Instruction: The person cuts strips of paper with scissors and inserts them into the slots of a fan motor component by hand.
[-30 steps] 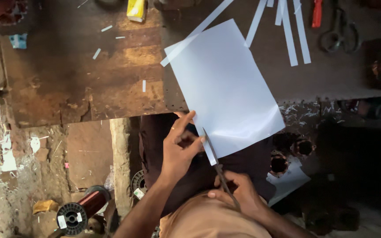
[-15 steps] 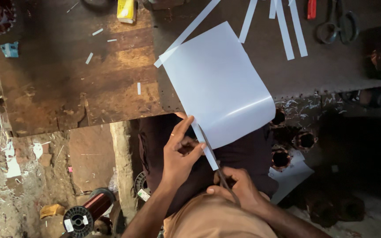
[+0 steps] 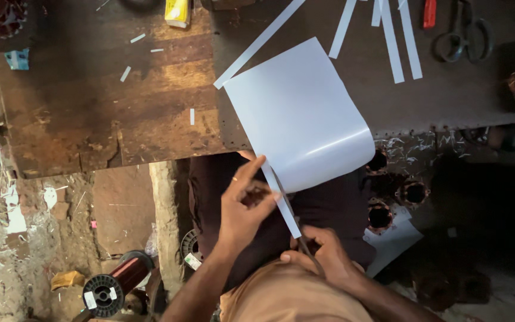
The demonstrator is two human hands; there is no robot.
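Observation:
A large white sheet (image 3: 302, 116) hangs off the front edge of the dark wooden table (image 3: 96, 113), its lower end curling down. My left hand (image 3: 244, 206) pinches the sheet's lower left edge, where a narrow white strip (image 3: 281, 203) runs down from it. My right hand (image 3: 323, 259), close to my body, is closed on dark scissors (image 3: 298, 229) whose blades lie along that strip. The scissor handles are hidden inside my fingers.
Several cut white strips (image 3: 397, 39) lie at the table's far side, beside a second pair of scissors (image 3: 463, 33), a red-handled tool (image 3: 429, 12) and a yellow box (image 3: 177, 12). A spool of copper wire (image 3: 114, 286) lies on the dirt floor at lower left.
The view has shifted a little, so the sheet sits lower and further left in frame. Both hands keep their grip; the strip hanging below the sheet looks slightly longer.

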